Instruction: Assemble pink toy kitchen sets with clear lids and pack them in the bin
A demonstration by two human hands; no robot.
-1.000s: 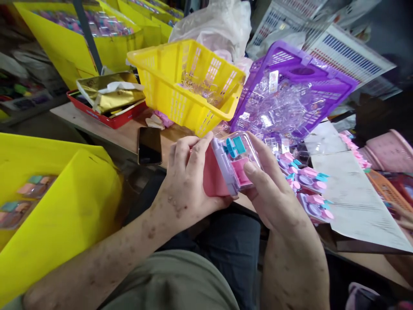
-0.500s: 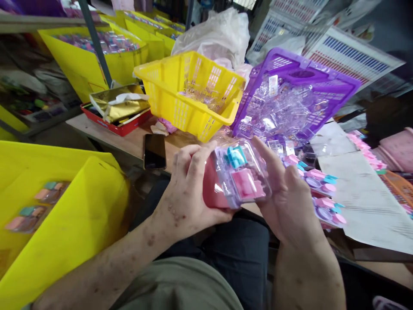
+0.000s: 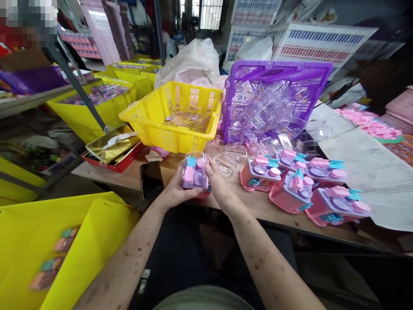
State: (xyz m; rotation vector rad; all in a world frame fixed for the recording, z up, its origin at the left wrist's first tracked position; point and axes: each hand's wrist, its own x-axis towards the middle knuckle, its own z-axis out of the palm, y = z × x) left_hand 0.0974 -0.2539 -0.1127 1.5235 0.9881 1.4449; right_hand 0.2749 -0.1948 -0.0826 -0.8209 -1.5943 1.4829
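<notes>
Between both hands, at the front edge of the table, is a small toy kitchen (image 3: 195, 177) with a pink base and a purple top under a clear plastic cover. My left hand (image 3: 173, 188) grips its left side, the thumb along the near side. My right hand (image 3: 220, 184) holds the right side, fingers up by the cover's edge. Pink, purple and teal pieces show through the cover. To the right stand several similar toy kitchens (image 3: 292, 191) with no covers on them. Loose clear plastic covers (image 3: 227, 160) lie just beyond my right hand.
Behind my hands stands a yellow basket (image 3: 151, 125) with clear pieces inside. A tilted purple basket (image 3: 226, 103) holds many clear covers. On the left are a phone (image 3: 152, 181), a red box (image 3: 125, 161) and a large yellow bin (image 3: 93, 224). White cardboard (image 3: 361, 172) lies right.
The toy kitchen was tilted on its side close to me; now it is more upright and farther forward, near the table edge. Both hands moved with it, and my view has shifted.
</notes>
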